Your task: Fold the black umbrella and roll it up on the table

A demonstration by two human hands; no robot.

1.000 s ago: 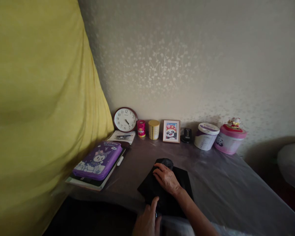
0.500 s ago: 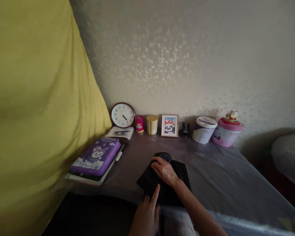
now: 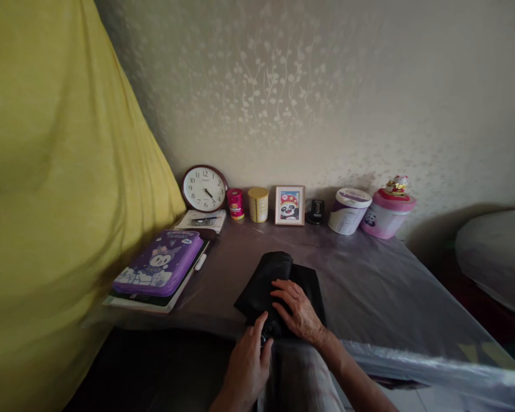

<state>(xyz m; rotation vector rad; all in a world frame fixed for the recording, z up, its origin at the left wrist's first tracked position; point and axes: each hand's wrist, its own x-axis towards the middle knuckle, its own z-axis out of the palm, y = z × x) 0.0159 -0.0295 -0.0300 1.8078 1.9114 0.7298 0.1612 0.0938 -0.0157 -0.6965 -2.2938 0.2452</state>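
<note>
Moved since the earlier frame: right hand (image 3: 299, 312), now nearer on the black cloth (image 3: 264, 280), whose far end shows bare of fingers; left hand (image 3: 245, 363), its index finger and thumb now about a small shiny knob (image 3: 264, 340).

Black cloth: one, bunched and folded, on the near part of the table (image 3: 369, 286), at its near edge. Right hand: palm down on the cloth's right side, fingers spread and apart, pressing rather than clasping. Left hand: at the cloth's near left edge, index finger and thumb on either side of the knob; cannot tell whether they pinch it. Most of the cloth lies beyond both hands.

Left: purple case (image 3: 158, 263) on a notebook (image 3: 171, 304). Far edge, left to right: clock (image 3: 205, 189), pink tin (image 3: 236, 204), yellow tin (image 3: 258, 205), framed panda picture (image 3: 289, 205), white tub (image 3: 349, 213), pink tub (image 3: 384, 217).
</note>
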